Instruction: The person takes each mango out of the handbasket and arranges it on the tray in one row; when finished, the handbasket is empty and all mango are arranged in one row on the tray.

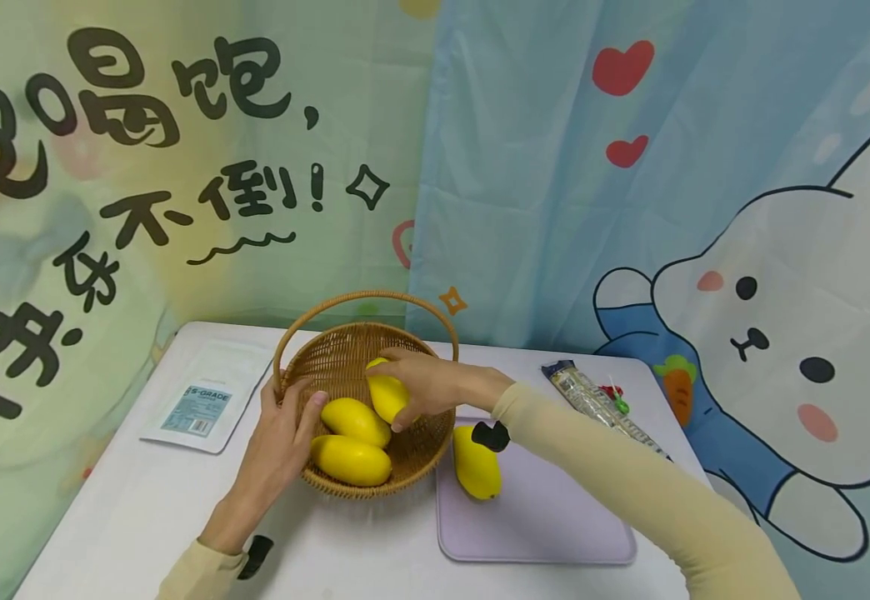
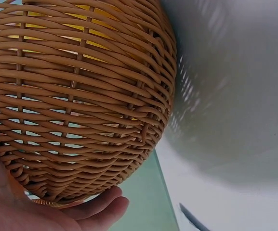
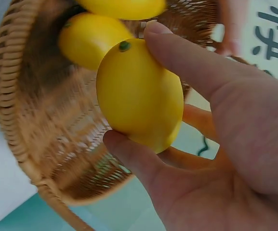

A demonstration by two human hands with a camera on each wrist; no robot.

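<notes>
Cloth curtains point(image 1: 510, 208) with dark lettering and a cartoon rabbit point(image 1: 705, 333) hang behind a white table point(image 1: 375, 550). Over the basket point(image 1: 322, 358), the right hand point(image 1: 431, 383) is clamped on a yellow fruit point(image 1: 388, 398), with the thumb and fingers on opposite sides of it. Only the right wrist view shows the small green spot at one end of this fruit; from the head, the hand covers part of it. Whether the held fruit touches its neighbours, I cannot say for certain.

On the other side, the left hand point(image 1: 277, 437) grips the basket by its rim. The left wrist view shows what the head view hides: the outer weave, with yellow visible through the gaps, and fingers against the outside.

Inside the basket lie two more fruits point(image 1: 351, 461), side by side, under the arched handle point(image 1: 367, 294). Just beside the basket, another yellow one point(image 1: 476, 462) rests on a pale purple tray point(image 1: 540, 517). Farther out, only the head view shows a white labelled pouch point(image 1: 206, 400) at left and a long packet point(image 1: 592, 404) at right.
</notes>
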